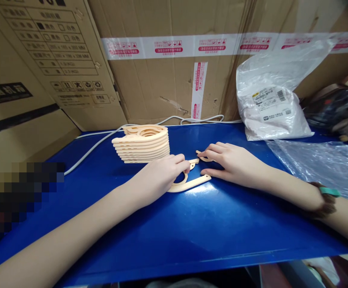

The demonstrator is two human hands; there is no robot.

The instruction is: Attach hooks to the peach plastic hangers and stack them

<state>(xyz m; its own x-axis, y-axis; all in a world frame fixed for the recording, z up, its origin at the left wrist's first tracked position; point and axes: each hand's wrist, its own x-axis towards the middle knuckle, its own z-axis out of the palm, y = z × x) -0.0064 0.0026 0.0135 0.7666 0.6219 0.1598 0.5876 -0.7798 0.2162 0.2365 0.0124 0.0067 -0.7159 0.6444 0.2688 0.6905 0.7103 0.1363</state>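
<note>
A pale peach plastic piece, which looks like a folding hanger (188, 185), lies on the blue table with its curved arm toward me. My left hand (167, 174) is closed on the hanger's left part, its fingers curled over a short arm and partly hiding it. Just to the right, my right hand (234, 162) has its thumb and fingers apart. Its fingertips touch a small hook-like part (205, 159), and the thumb is close to the end of the curved arm. Behind my left hand stands a neat stack of similar pieces (142, 146).
Cardboard boxes (167, 84) line the back and left of the blue table (210, 232). A white cable (94, 150) runs along the rear. At the back right stands a white plastic bag (274, 108) with a label, beside a clear plastic sheet (326, 164).
</note>
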